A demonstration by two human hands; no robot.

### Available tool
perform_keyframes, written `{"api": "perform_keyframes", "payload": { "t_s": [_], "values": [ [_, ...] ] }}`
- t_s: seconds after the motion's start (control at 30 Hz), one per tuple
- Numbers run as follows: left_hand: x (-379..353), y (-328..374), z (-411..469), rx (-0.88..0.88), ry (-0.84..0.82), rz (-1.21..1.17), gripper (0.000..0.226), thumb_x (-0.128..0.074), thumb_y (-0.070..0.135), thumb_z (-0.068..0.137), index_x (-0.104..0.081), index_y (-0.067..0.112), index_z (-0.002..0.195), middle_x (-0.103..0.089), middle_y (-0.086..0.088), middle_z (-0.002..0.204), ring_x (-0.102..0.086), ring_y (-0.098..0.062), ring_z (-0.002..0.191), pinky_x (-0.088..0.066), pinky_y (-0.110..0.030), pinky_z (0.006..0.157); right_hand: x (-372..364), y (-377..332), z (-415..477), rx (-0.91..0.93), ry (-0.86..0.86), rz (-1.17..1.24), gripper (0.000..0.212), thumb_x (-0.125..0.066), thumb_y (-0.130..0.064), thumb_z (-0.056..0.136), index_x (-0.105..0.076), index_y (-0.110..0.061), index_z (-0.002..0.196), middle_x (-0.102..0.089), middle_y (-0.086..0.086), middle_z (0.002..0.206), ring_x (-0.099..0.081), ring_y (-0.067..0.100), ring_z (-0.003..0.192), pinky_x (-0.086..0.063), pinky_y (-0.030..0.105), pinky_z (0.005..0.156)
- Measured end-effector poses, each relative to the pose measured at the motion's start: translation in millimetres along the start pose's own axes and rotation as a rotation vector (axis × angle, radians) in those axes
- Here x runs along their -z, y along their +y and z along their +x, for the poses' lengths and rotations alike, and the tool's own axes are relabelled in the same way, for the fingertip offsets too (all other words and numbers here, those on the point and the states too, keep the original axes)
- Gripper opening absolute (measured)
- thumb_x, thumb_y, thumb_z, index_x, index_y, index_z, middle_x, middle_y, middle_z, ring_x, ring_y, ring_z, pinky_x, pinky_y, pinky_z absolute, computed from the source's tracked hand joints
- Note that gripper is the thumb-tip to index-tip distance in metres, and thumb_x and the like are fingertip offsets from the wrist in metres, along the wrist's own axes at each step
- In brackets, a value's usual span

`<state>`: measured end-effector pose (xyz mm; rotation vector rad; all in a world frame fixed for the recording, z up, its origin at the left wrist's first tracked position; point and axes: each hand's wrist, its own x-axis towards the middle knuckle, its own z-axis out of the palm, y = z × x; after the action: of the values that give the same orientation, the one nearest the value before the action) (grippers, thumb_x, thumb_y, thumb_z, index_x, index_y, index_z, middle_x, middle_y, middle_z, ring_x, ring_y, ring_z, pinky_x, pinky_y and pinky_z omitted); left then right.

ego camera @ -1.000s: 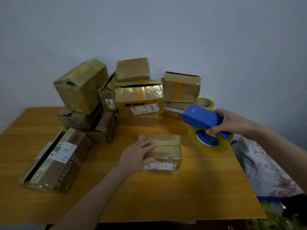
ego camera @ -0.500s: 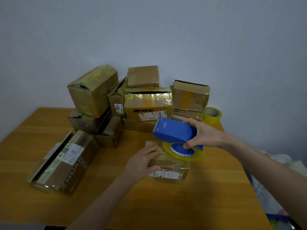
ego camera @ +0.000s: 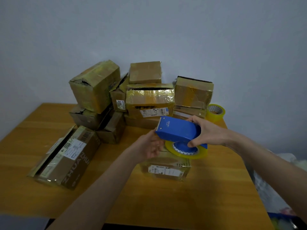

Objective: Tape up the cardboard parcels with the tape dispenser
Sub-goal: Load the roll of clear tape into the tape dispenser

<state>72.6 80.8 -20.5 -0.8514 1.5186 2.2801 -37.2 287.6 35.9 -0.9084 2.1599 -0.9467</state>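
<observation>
The right hand (ego camera: 209,133) is gripping the blue tape dispenser (ego camera: 178,130), fingers and thumb wrapping its body, holding it just above the small parcel (ego camera: 166,168) lying mid-table (ego camera: 182,205). The left hand (ego camera: 152,145) is reaching to the dispenser's left end (whether it is pinching tape, I cannot tell). With nothing pinning it, the parcel is risking sliding once tape drags. It is looking crumpled and glossy with yellowish tape, its label facing near.
</observation>
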Motion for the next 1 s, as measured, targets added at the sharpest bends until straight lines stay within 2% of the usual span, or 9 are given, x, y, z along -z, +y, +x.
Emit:
{"api": "perform_keyframes", "payload": {
  "t_s": [0.1,0.17,0.27,0.37,0.5,0.6,0.67,0.8,1.0],
  "values": [
    [3,2,3,-0.023,0.065,-0.037,0.012,-0.06,0.021,0.091,-0.061,0.009,0.092,-0.057,0.001,0.063,-0.049,-0.007,0.055,-0.044,-0.017,0.049,2,1,0,0.004,-0.006,-0.001,0.058,-0.083,-0.006,0.069,-0.046,-0.029,0.107,-0.057,-0.006,0.108,-0.063,0.0,0.089,-0.051,0.014,0.068],
    [7,4,2,-0.072,0.103,-0.021,0.008,-0.063,0.014,0.089,-0.063,0.007,0.093,-0.059,0.0,0.066,-0.053,-0.009,0.06,-0.046,-0.019,0.053,2,3,0,0.006,-0.011,-0.002,0.058,-0.083,-0.006,0.069,-0.046,-0.029,0.107,-0.058,-0.005,0.108,-0.063,0.003,0.091,-0.052,0.015,0.069],
    [9,3,-3,-0.146,0.091,0.045,0.019,-0.063,0.015,0.09,-0.064,0.007,0.106,-0.07,0.002,0.073,-0.063,-0.01,0.07,-0.05,-0.024,0.063,1,3,1,0.014,-0.019,-0.001,0.058,-0.082,-0.005,0.069,-0.046,-0.029,0.107,-0.057,-0.005,0.108,-0.063,-0.001,0.088,-0.051,0.014,0.067],
    [7,3,-7,-0.14,0.069,0.05,0.019,-0.062,0.025,0.091,-0.064,0.01,0.103,-0.074,0.001,0.078,-0.067,-0.013,0.076,-0.053,-0.026,0.064,0,1,4,0.027,-0.014,-0.012,0.057,-0.082,-0.004,0.069,-0.046,-0.029,0.105,-0.057,-0.004,0.106,-0.062,-0.004,0.085,-0.05,0.012,0.065],
    [6,3,-8,-0.155,0.104,0.022,0.013,-0.06,0.016,0.092,-0.065,0.007,0.101,-0.068,-0.001,0.072,-0.064,-0.011,0.064,-0.053,-0.023,0.058,0,-1,6,0.033,-0.021,-0.052,0.057,-0.083,-0.005,0.068,-0.046,-0.03,0.104,-0.058,-0.006,0.105,-0.063,-0.001,0.086,-0.05,0.012,0.065],
    [11,6,-9,-0.221,0.184,0.125,0.009,-0.057,0.011,0.093,-0.066,0.008,0.093,-0.066,0.001,0.063,-0.061,-0.007,0.056,-0.051,-0.021,0.055,1,-6,9,0.051,-0.009,-0.104,0.056,-0.084,-0.007,0.067,-0.049,-0.029,0.105,-0.059,-0.007,0.104,-0.063,0.002,0.087,-0.052,0.016,0.066],
    [15,8,-9,-0.262,0.224,0.209,0.011,-0.057,0.011,0.093,-0.067,0.008,0.091,-0.065,-0.001,0.066,-0.059,-0.008,0.059,-0.05,-0.022,0.059,2,-11,12,0.069,-0.004,-0.171,0.054,-0.084,-0.012,0.067,-0.051,-0.028,0.108,-0.059,-0.007,0.104,-0.063,0.008,0.09,-0.055,0.022,0.072],
    [23,5,-10,-0.269,0.275,0.256,0.012,-0.059,0.015,0.092,-0.068,0.007,0.091,-0.063,-0.004,0.074,-0.057,-0.012,0.068,-0.049,-0.026,0.064,4,-22,18,0.094,-0.024,-0.344,0.055,-0.082,-0.024,0.071,-0.052,-0.03,0.117,-0.059,-0.009,0.104,-0.061,0.008,0.092,-0.055,0.027,0.078],
    [29,5,-13,-0.258,0.325,0.264,0.011,-0.058,0.013,0.093,-0.067,0.011,0.086,-0.063,-0.002,0.071,-0.057,-0.008,0.061,-0.048,-0.018,0.051,2,-31,22,0.121,-0.053,-0.392,0.055,-0.08,-0.027,0.073,-0.051,-0.03,0.12,-0.059,-0.008,0.105,-0.06,0.008,0.092,-0.054,0.027,0.079]
  ]
}}
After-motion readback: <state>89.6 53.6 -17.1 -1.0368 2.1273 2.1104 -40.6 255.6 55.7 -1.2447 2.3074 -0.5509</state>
